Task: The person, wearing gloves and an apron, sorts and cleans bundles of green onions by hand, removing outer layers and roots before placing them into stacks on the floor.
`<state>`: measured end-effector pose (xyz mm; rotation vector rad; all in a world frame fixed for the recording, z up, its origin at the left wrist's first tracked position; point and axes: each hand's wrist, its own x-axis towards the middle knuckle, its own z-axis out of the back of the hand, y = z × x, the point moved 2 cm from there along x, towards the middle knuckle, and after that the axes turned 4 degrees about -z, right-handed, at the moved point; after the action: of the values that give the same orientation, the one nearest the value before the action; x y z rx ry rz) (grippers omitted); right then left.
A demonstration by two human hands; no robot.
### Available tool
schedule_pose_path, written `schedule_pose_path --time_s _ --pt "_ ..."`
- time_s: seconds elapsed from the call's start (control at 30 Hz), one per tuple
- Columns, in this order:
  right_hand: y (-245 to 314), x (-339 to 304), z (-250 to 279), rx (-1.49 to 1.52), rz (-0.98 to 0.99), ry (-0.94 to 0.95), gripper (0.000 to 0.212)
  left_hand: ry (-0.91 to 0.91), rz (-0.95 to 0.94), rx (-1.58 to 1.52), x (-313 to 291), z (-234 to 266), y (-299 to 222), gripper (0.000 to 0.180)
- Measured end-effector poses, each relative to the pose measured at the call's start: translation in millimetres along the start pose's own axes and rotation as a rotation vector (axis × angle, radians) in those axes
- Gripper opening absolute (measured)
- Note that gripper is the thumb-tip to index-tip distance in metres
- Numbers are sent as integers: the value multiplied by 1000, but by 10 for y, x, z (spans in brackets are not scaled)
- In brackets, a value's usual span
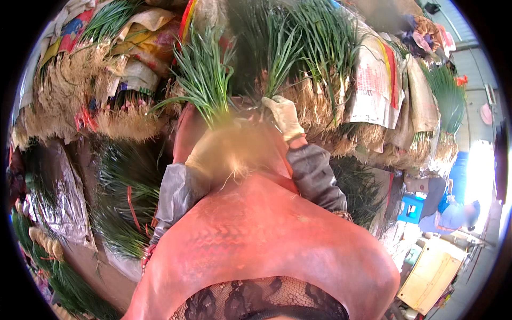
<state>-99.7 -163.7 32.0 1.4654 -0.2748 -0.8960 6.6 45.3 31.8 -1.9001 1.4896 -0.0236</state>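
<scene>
My left hand (205,152), in a yellowish work glove, is closed around a bunch of green onions (205,80) in front of my red apron. Their leaves point up and away, and pale roots (237,166) hang out below the glove. A smear blurs much of this hand. To its right, my right hand (286,116), gloved too, has its fingers pinched at the base of a few more green onions (278,69). These lean against the pile in front of me. Grey sleeves cover both forearms.
Rooted green onions (314,80) lie piled ahead, partly covered by woven sacks (373,80). More bundles (125,181) lie at the left by a shiny plastic sheet (66,197). At right are a blue stool (410,208), a pale yellow box (432,274) and a person in blue (450,217).
</scene>
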Motion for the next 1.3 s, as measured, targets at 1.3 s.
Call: schedule_pose_path --time_s 1.3 --pt "323 -429 -543 -865 972 -505 19 71 111 -162 -215 -559 -84 21"
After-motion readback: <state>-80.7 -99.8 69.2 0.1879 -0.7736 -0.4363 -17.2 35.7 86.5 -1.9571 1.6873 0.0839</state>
